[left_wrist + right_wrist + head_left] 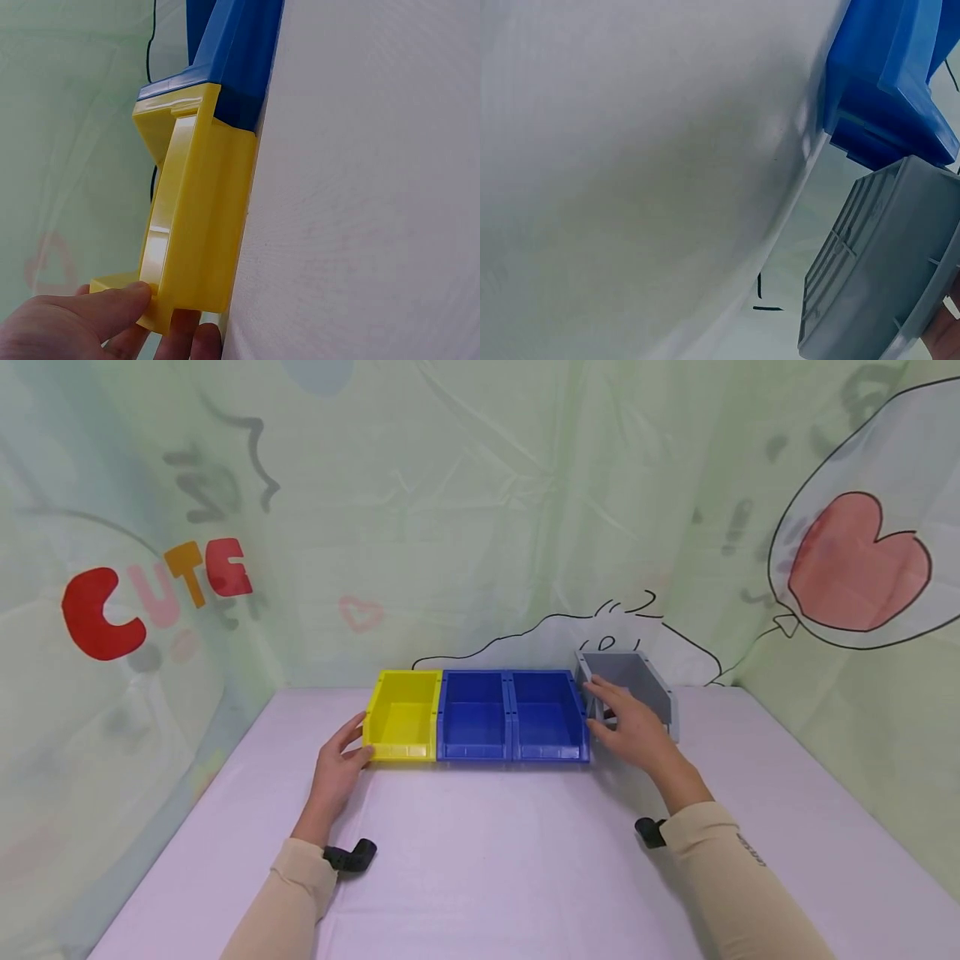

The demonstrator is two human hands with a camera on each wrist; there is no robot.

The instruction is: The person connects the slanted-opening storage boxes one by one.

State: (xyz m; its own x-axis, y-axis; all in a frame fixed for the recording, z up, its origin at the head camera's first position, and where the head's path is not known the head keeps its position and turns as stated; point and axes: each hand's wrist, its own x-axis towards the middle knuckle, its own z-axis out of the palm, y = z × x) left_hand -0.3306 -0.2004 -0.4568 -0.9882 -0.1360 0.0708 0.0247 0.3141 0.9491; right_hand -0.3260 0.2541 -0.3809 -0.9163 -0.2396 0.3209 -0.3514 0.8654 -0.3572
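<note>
A yellow storage bin [401, 752] and two blue storage bins [472, 750] [551, 750] stand side by side in a row on the table. My left hand [337, 768] pinches the yellow bin's front left corner; the left wrist view shows the thumb on the front lip of the yellow bin [202, 210] and fingers below it. A grey storage bin [662, 695] is held by my right hand [637, 731], close to the right-hand blue bin. In the right wrist view, the grey bin [885, 255] is tilted and raised off the table; most of that hand is hidden.
The bins sit near the back of a table with a pale cloth [480, 860]. Behind and beside it hangs a printed curtain [480, 527] with letters, hearts and a balloon. A black wrist mount [351, 857] sticks out from the left sleeve, another [649, 832] from the right.
</note>
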